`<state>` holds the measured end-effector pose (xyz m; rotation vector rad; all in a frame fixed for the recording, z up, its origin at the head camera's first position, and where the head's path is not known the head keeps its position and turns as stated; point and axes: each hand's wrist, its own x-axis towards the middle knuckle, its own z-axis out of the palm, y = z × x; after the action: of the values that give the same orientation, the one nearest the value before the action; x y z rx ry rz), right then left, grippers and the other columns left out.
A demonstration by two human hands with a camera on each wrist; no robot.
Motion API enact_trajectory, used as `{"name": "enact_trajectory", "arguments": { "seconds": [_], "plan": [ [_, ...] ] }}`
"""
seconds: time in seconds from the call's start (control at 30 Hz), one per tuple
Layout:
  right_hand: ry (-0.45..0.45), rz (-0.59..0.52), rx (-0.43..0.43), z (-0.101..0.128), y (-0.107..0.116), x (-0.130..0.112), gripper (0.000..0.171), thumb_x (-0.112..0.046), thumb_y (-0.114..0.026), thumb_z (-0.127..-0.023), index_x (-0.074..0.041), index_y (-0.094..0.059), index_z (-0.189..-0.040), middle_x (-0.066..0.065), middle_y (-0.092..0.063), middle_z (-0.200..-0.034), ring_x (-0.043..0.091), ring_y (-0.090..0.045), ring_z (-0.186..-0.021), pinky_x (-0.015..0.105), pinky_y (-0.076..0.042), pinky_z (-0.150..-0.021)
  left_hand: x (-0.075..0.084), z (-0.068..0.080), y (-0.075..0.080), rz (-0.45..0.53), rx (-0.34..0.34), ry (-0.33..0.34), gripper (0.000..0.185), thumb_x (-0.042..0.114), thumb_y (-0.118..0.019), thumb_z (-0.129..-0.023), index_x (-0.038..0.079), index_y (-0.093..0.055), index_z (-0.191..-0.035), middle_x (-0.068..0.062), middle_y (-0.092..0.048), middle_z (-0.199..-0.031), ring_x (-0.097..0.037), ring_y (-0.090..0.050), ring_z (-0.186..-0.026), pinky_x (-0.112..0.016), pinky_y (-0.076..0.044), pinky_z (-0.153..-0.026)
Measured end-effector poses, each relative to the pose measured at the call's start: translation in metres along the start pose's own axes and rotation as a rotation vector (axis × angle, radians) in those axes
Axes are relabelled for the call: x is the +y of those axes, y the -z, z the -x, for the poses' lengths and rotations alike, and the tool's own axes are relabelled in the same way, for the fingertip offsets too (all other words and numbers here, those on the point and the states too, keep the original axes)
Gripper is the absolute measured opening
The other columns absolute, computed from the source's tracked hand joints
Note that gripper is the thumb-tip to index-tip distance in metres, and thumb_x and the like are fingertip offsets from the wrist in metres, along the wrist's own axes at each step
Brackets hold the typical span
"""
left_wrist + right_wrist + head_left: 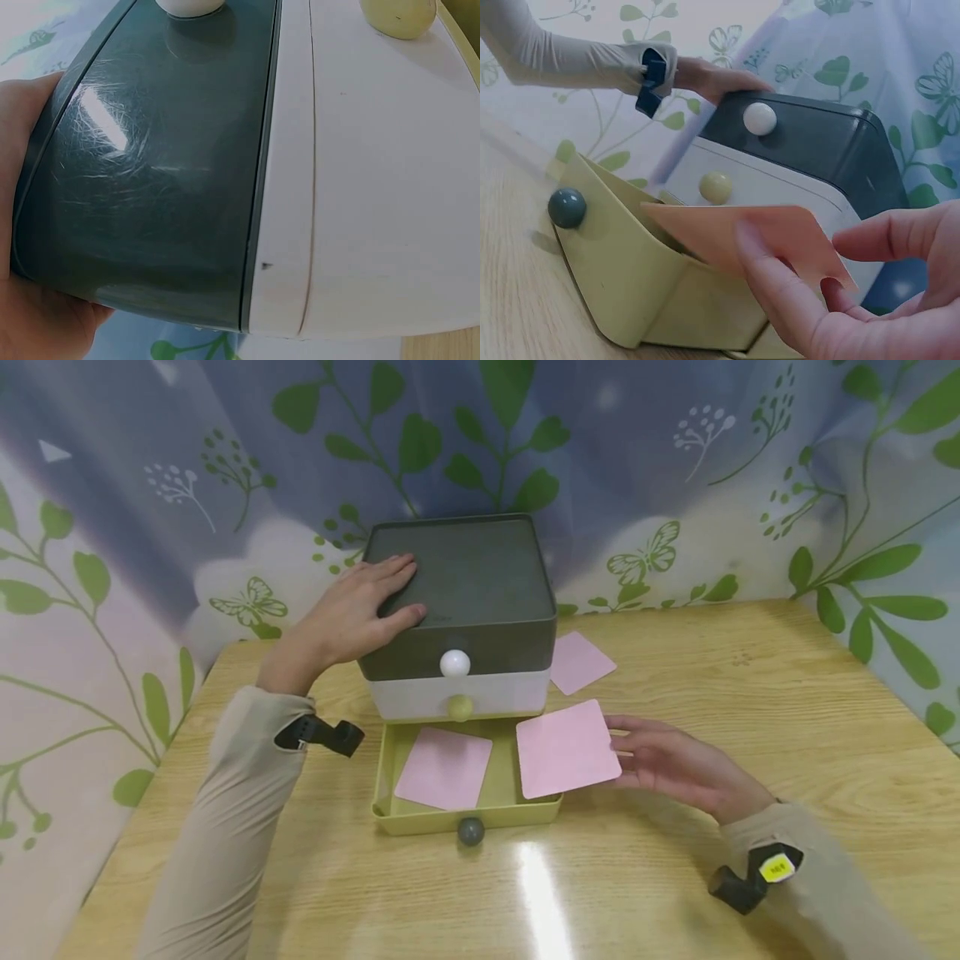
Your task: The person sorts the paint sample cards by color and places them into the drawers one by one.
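A small chest of drawers has a dark grey top tier (465,568), a white middle drawer (405,696) and a yellow-green bottom drawer (517,815) pulled out. My left hand (352,610) rests on the left of the dark top, fingers laid across it and thumb near the front edge. A square pink card (564,752) with rounded corners is pinched between the thumb and fingers of my right hand (675,764). The card is tilted over the right side of the bottom drawer. Inside that drawer lies another pink card (444,768).
On the wooden table (750,685), a third pink card (581,662) lies right of the chest, partly hidden behind it. Round knobs stick out in front: white (454,663), yellow-green (460,707) and grey (470,832). A leaf-patterned curtain (675,468) hangs behind.
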<state>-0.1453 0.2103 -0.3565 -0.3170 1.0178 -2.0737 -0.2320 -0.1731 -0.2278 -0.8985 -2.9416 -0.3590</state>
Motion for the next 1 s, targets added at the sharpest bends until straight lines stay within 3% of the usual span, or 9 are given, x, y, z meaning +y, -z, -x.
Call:
{"name": "enact_trajectory", "arguments": {
  "seconds": [0.37,0.7,0.87,1.0],
  "plan": [
    [-0.017,0.039,-0.004,-0.009,-0.01,0.003,0.031,0.006,-0.031,-0.101,0.0,-0.035,-0.131,0.021,-0.055,-0.129,0.035,-0.054,-0.122,0.049,-0.037,-0.106,-0.001,-0.001,-0.001,0.005,0.003,0.003,0.069,0.04,-0.042,-0.099,-0.003,-0.026,-0.15,-0.019,-0.022,-0.157,-0.034,-0.018,-0.145,-0.047,-0.009,-0.118],
    [-0.023,0.02,-0.036,-0.015,-0.021,0.003,0.035,0.007,-0.034,-0.1,0.001,-0.036,-0.135,0.031,-0.038,-0.145,0.04,-0.039,-0.134,0.048,-0.027,-0.112,-0.001,-0.001,-0.002,0.007,0.013,-0.004,0.069,0.04,-0.042,-0.099,-0.004,-0.027,-0.15,-0.019,-0.023,-0.157,-0.034,-0.019,-0.145,-0.048,-0.01,-0.118],
    [0.003,0.144,-0.071,-0.02,-0.03,0.001,0.037,0.004,-0.036,-0.101,0.001,-0.04,-0.137,0.031,-0.034,-0.147,0.038,-0.037,-0.136,0.044,-0.029,-0.112,-0.001,-0.002,-0.002,0.009,0.01,-0.001,0.069,0.04,-0.043,-0.099,-0.004,-0.027,-0.15,-0.019,-0.023,-0.157,-0.034,-0.019,-0.145,-0.048,-0.009,-0.118],
    [-0.023,0.312,-0.019,-0.029,-0.047,-0.001,0.046,-0.002,-0.044,-0.1,0.003,-0.033,-0.144,0.029,-0.028,-0.149,0.033,-0.038,-0.136,0.044,-0.032,-0.111,-0.001,-0.001,-0.001,0.008,0.009,0.002,0.068,0.039,-0.043,-0.099,-0.004,-0.027,-0.15,-0.02,-0.022,-0.157,-0.035,-0.019,-0.145,-0.048,-0.008,-0.118]
  ]
}}
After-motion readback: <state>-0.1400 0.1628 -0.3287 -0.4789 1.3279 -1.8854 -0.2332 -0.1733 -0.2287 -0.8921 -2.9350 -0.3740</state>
